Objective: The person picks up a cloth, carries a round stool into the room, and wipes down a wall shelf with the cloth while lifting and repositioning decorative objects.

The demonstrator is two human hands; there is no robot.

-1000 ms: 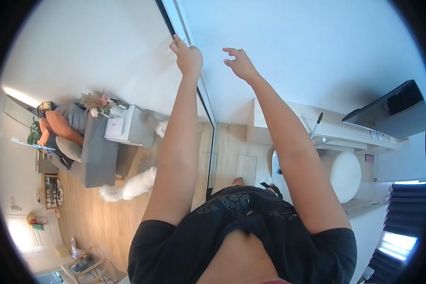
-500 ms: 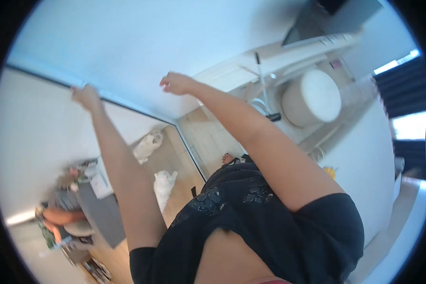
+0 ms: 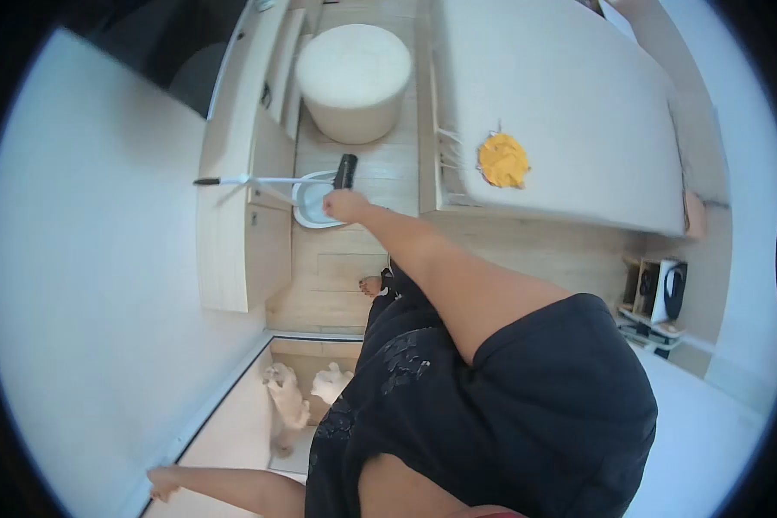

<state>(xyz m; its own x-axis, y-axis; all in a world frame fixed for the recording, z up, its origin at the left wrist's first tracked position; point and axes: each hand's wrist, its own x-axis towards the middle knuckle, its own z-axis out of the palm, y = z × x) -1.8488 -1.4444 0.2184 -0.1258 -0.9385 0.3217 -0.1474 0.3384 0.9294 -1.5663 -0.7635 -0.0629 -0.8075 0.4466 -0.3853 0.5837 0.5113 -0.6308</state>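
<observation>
My left hand (image 3: 162,483) is at the lower left, its fingers bent against the dark-edged door edge (image 3: 200,427). My right hand (image 3: 345,205) reaches forward with its fingers curled, and I see nothing in it. Seen from above, it overlaps the rim of a pale blue basin (image 3: 309,200) on the floor; I cannot tell the gap between them. Just beyond it is the black head of a broom (image 3: 345,173), whose white handle runs left across the basin to a black grip.
A round white ottoman (image 3: 354,73) stands ahead, beside a pale wooden cabinet (image 3: 224,233). To the right is a bed (image 3: 578,104) with a yellow cloth item (image 3: 503,161) on it. A cream cat (image 3: 287,397) and a white cat (image 3: 330,382) are beyond the door edge.
My view has turned toward the ottoman and bed. My right hand has gone from in front of the wall to over the basin area. My left hand stays at the door edge.
</observation>
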